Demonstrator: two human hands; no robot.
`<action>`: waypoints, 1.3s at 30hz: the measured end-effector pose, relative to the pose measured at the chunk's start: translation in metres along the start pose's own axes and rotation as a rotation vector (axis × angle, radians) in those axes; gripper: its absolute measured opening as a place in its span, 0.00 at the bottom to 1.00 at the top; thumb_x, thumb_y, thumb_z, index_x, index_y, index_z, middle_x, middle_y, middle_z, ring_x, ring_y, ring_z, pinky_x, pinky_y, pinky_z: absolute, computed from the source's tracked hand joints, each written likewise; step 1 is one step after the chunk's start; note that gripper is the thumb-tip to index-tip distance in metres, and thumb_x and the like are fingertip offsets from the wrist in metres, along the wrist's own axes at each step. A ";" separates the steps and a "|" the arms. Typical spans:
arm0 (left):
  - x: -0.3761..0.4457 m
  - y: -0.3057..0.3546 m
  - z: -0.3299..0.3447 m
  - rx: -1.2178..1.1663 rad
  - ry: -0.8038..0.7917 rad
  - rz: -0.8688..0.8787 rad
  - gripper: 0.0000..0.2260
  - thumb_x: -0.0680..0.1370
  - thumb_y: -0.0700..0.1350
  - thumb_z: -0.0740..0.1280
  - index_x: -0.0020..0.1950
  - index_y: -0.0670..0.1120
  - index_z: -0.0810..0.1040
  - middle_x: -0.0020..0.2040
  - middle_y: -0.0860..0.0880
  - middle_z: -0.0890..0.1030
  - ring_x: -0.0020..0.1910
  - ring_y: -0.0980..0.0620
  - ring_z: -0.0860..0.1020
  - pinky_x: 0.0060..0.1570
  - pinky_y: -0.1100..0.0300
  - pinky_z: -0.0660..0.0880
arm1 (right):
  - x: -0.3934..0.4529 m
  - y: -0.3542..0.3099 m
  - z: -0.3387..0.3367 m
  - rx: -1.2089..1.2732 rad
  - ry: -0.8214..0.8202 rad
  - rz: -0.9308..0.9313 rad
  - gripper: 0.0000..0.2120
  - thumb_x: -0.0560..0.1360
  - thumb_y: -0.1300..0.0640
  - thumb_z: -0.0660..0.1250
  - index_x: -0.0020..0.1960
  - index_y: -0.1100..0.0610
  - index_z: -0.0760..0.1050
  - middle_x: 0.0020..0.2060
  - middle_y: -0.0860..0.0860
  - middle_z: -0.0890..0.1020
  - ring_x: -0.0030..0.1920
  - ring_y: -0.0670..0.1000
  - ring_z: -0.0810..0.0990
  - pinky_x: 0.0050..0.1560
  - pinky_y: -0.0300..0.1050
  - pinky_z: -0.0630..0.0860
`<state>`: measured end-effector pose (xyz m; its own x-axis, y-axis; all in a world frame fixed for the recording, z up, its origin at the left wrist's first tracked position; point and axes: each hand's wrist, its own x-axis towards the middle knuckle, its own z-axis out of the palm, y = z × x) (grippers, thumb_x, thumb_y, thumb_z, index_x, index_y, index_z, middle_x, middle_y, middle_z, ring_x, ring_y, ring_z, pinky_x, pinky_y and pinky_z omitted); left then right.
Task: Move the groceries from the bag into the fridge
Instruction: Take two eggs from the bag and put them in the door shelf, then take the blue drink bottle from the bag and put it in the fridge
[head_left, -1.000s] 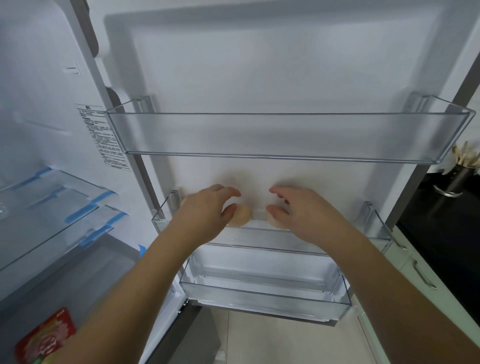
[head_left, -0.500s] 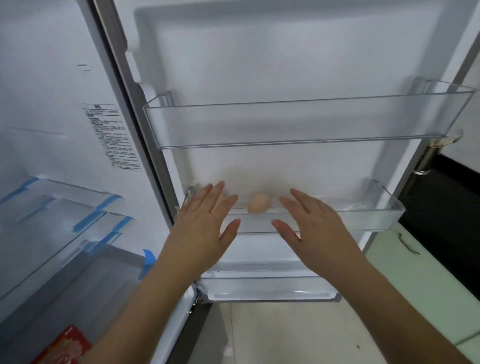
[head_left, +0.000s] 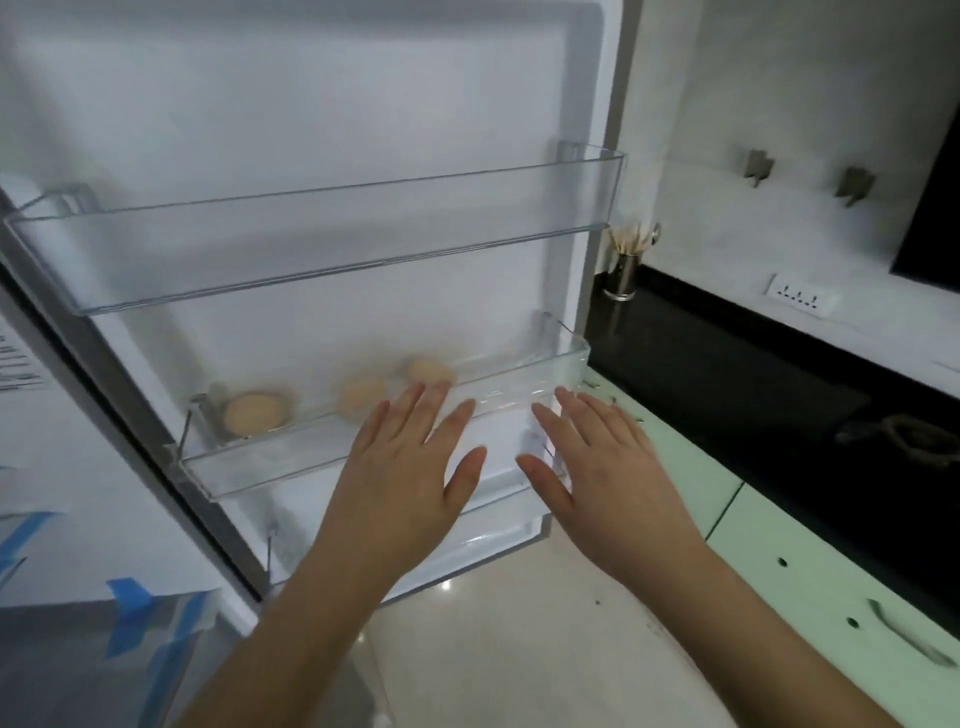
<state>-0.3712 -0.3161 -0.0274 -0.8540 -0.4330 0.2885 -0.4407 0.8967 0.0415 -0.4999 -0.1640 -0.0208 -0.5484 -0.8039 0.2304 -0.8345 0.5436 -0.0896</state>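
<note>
Beige oval eggs (head_left: 361, 396) lie beyond the flat, empty left hand (head_left: 402, 475) and right hand (head_left: 605, 467), long axes unclear in blur.

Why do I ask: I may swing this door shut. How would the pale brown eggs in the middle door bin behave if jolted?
The pale brown eggs look round and lie loose in the clear plastic middle door bin, so they would probably roll. Nothing visibly separates them, so they could knock together and crack.

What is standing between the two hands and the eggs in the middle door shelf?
Only the shelf's clear front wall. The eggs lie behind it, and the left hand and right hand are spread open in front of it, holding nothing. From above, nothing visible blocks them.
</note>
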 end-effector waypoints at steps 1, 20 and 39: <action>0.004 0.011 0.001 -0.002 -0.007 0.021 0.30 0.80 0.62 0.40 0.76 0.53 0.65 0.78 0.49 0.64 0.77 0.47 0.60 0.74 0.51 0.49 | -0.008 0.008 -0.004 0.010 -0.004 0.032 0.33 0.77 0.33 0.36 0.77 0.46 0.54 0.78 0.49 0.57 0.77 0.51 0.54 0.72 0.45 0.40; -0.051 0.328 -0.005 -0.116 -0.073 0.624 0.32 0.77 0.65 0.36 0.79 0.57 0.53 0.80 0.52 0.58 0.79 0.50 0.54 0.73 0.53 0.44 | -0.292 0.176 -0.069 -0.097 0.143 0.614 0.31 0.79 0.38 0.43 0.73 0.53 0.67 0.70 0.54 0.71 0.70 0.56 0.70 0.72 0.54 0.63; -0.063 0.592 0.015 -0.288 -0.045 1.213 0.29 0.80 0.63 0.43 0.78 0.53 0.61 0.77 0.49 0.65 0.77 0.47 0.61 0.75 0.46 0.55 | -0.468 0.302 -0.110 -0.348 0.183 1.187 0.28 0.80 0.39 0.48 0.73 0.54 0.67 0.70 0.54 0.72 0.71 0.56 0.69 0.71 0.54 0.63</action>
<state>-0.5826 0.2406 -0.0356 -0.6780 0.6898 0.2540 0.7095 0.7044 -0.0191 -0.4895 0.4030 -0.0487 -0.9134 0.2560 0.3166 0.2431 0.9667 -0.0802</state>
